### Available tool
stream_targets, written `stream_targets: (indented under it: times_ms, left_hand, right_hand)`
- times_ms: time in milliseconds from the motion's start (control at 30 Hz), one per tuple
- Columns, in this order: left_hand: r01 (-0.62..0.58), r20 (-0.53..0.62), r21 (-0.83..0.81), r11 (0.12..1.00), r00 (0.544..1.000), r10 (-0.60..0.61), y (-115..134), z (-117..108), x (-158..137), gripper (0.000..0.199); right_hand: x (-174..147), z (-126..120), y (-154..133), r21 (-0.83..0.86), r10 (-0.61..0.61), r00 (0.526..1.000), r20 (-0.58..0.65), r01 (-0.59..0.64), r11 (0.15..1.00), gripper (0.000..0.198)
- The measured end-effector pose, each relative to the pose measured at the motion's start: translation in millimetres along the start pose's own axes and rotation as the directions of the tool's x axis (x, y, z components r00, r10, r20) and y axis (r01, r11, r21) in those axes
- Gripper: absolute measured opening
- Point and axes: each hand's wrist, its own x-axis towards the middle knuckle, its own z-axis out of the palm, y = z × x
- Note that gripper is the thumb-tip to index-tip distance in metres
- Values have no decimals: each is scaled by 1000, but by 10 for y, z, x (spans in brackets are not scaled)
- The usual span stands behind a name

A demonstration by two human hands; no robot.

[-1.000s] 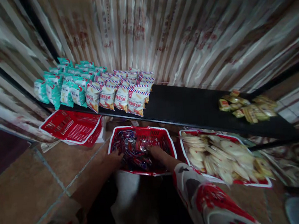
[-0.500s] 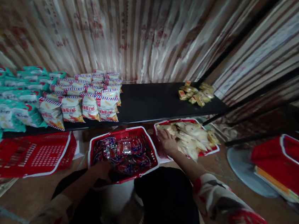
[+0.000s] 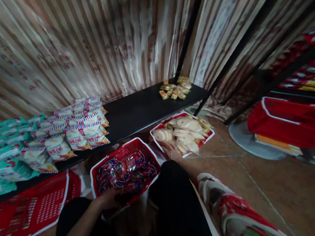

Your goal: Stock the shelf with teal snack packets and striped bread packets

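Note:
A red basket (image 3: 94, 184) with a white rim stands between my knees, filled with shiny dark red and blue snack packets (image 3: 128, 164). My left hand (image 3: 109, 199) reaches over its near left side and touches the packets; its fingers are lost in shadow. Farther right, a second red basket (image 3: 211, 132) holds clear bags of pale, flat, round snacks (image 3: 185, 128). At the near edge of that basket is my right hand (image 3: 175, 154), against the pale bags. Its fingers are blurred and partly hidden, so their grip cannot be made out.
A low black shelf (image 3: 130, 113) carries white snack bags (image 3: 76, 137), teal bags (image 3: 8, 171) and small yellow packets (image 3: 174, 90). Another red basket (image 3: 43, 209) lies at left. At right are a red crate (image 3: 285, 127), a grey stool (image 3: 240, 145) and a rack of packets (image 3: 310, 75).
The view has turned to the right. My right hand has drawn back from the left end of the pale snacks to the basket's near edge. My left hand stays at the dark packets.

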Motion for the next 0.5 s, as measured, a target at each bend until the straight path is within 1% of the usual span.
stream_targets:
  times_ms: [100,167,200,233,333,433,500]
  left_hand:
    - [13,-33,-40,999,999,-15,-27,25,5,72]
    - [13,-39,-52,999,999,-15,-42,24,17,71]
    - [-4,-38,-60,998,999,2,-47,15,26,70]
    - [-24,-35,-72,997,999,21,-49,0,39,68]
    - [-58,-5,-97,994,998,58,-28,-69,96,60]
    - [-16,6,-51,999,1000,16,29,-138,167,50]
    - [34,22,34,999,999,-35,62,-153,206,51]
  right_hand:
    - [30,66,73,-12,-21,999,-37,20,1000,56]
    - [46,108,204,-25,-20,999,-33,19,1000,58]
    - [44,133,304,-34,-9,999,-33,8,999,59]
    - [34,162,427,-44,12,998,-63,-15,999,59]
    - [-49,270,877,-47,-38,992,-124,33,998,57]
    - [-149,305,1273,-26,-43,987,-152,39,999,52]
    - [-151,210,1425,4,-51,988,-146,52,999,47]
